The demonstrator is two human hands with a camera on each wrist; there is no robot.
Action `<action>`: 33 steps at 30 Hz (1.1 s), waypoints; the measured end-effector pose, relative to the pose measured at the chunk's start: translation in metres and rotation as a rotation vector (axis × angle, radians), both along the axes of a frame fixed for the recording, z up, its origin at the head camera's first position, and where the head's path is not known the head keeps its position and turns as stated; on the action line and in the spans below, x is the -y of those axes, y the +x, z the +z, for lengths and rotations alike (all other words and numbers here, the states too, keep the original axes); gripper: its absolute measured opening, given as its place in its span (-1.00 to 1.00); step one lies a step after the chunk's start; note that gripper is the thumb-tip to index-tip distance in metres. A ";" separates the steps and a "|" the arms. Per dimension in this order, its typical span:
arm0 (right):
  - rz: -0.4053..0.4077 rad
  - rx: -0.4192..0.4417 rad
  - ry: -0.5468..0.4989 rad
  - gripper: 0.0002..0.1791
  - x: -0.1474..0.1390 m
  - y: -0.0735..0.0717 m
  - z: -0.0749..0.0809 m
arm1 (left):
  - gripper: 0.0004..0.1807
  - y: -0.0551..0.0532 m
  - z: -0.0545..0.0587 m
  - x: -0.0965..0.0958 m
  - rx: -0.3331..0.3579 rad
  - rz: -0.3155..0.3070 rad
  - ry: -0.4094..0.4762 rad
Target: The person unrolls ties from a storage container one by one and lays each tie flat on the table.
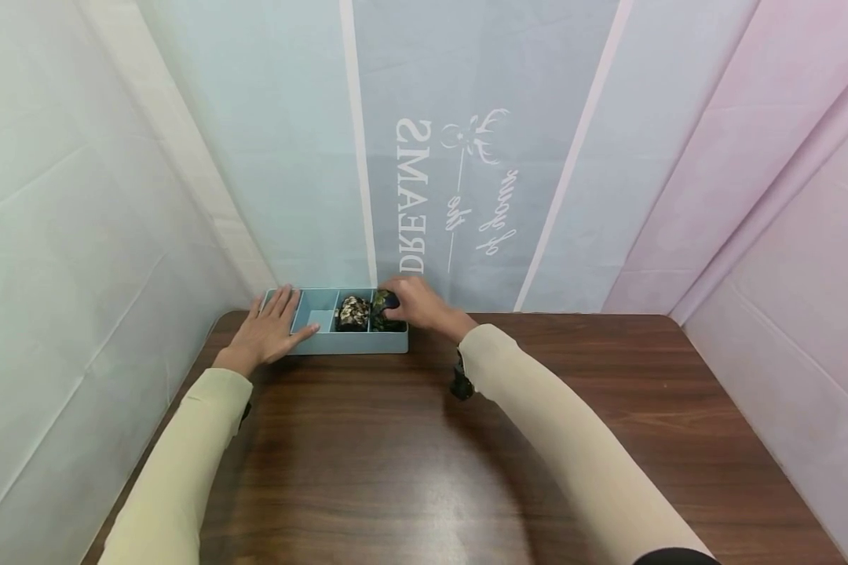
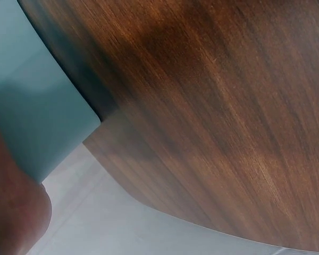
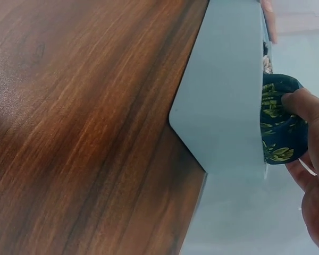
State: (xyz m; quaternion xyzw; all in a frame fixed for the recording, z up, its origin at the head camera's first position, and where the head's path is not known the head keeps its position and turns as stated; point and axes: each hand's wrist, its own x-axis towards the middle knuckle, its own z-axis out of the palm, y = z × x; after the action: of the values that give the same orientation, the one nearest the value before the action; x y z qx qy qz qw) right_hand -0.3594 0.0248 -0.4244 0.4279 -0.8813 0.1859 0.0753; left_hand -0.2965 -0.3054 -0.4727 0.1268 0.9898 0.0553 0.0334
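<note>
A light blue divided box (image 1: 353, 343) stands at the back of the table. My left hand (image 1: 267, 328) lies on its left end, fingers straight over the rim and thumb out along the front; the left wrist view shows only the box corner (image 2: 53, 122) and part of the hand (image 2: 16, 207). At the right end, my right hand (image 1: 413, 302) pinches a dark floral cloth (image 1: 389, 322) in the rightmost compartment. In the right wrist view this cloth (image 3: 279, 125) is blue-green with yellow-green flowers, bulging above the rim, thumb on top. Beside it sits a black-and-cream patterned cloth bundle (image 1: 353, 313).
One compartment (image 1: 318, 310) beside my left hand shows its bare blue floor. The brown wooden table (image 1: 396, 455) reaches forward from the box. Behind hangs a pale curtain (image 1: 297, 157) with printed lettering, and more curtains (image 1: 63, 235) flank both sides.
</note>
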 end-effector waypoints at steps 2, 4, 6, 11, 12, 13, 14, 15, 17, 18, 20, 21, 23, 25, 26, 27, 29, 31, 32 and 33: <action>0.008 0.009 -0.024 -0.48 -0.002 0.001 0.004 | 0.14 -0.001 -0.002 0.001 0.000 -0.002 0.002; 0.017 0.011 -0.051 -0.48 -0.003 0.001 0.008 | 0.15 -0.003 -0.003 0.003 0.001 -0.002 -0.002; 0.024 0.017 -0.082 -0.48 -0.005 0.001 0.013 | 0.17 -0.004 -0.004 0.004 0.001 -0.003 -0.004; 0.029 -0.025 -0.108 -0.48 -0.009 0.002 0.022 | 0.18 -0.004 -0.002 0.004 -0.002 -0.003 0.009; 0.029 -0.033 -0.108 -0.48 -0.010 0.003 0.024 | 0.17 -0.003 -0.002 0.004 -0.002 -0.003 0.013; 0.028 -0.038 -0.107 -0.47 -0.011 0.003 0.025 | 0.17 -0.002 -0.001 0.004 0.000 -0.002 0.011; 0.027 -0.040 -0.103 -0.47 -0.011 0.004 0.026 | 0.16 -0.002 -0.001 0.003 0.001 0.000 0.002; 0.027 -0.040 -0.098 -0.46 -0.012 0.005 0.027 | 0.15 -0.001 -0.001 0.003 0.004 0.002 0.000; 0.027 -0.030 -0.094 -0.46 -0.015 0.007 0.030 | 0.13 0.001 0.000 0.003 0.008 0.004 -0.005; 0.030 -0.030 -0.092 -0.46 -0.016 0.008 0.031 | 0.12 0.002 0.000 0.002 0.010 0.005 -0.006; 0.037 -0.024 -0.097 -0.47 -0.018 0.011 0.033 | 0.12 0.003 0.001 0.002 0.009 0.007 -0.011; 0.041 -0.022 -0.104 -0.47 -0.020 0.012 0.035 | 0.12 0.003 0.001 0.002 0.006 0.007 -0.009; 0.045 -0.018 -0.113 -0.48 -0.023 0.015 0.038 | 0.13 0.004 0.000 0.001 -0.002 0.006 -0.001; 0.045 -0.018 -0.115 -0.48 -0.026 0.018 0.040 | 0.14 0.004 -0.001 0.001 -0.006 0.008 0.005; 0.043 -0.021 -0.112 -0.48 -0.028 0.019 0.041 | 0.14 0.004 -0.001 0.001 -0.006 0.010 0.006; 0.043 -0.028 -0.106 -0.48 -0.030 0.019 0.042 | 0.15 0.004 -0.001 0.002 -0.006 0.010 0.008; 0.045 -0.042 -0.098 -0.48 -0.033 0.022 0.044 | 0.15 0.004 -0.002 0.001 -0.001 0.013 0.004; 0.052 -0.052 -0.090 -0.49 -0.037 0.024 0.046 | 0.14 0.004 -0.001 0.001 0.006 0.011 0.002; 0.057 -0.056 -0.086 -0.49 -0.039 0.026 0.047 | 0.14 0.004 -0.001 0.001 0.009 0.010 0.001; 0.062 -0.058 -0.080 -0.49 -0.040 0.027 0.047 | 0.14 0.004 0.000 0.000 0.010 0.007 0.001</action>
State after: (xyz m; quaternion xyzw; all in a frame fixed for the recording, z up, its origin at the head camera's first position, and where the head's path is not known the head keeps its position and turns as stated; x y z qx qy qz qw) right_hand -0.3321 0.0652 -0.3770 0.4568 -0.8569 0.2106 0.1123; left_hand -0.2923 -0.3054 -0.4725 0.1230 0.9901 0.0564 0.0380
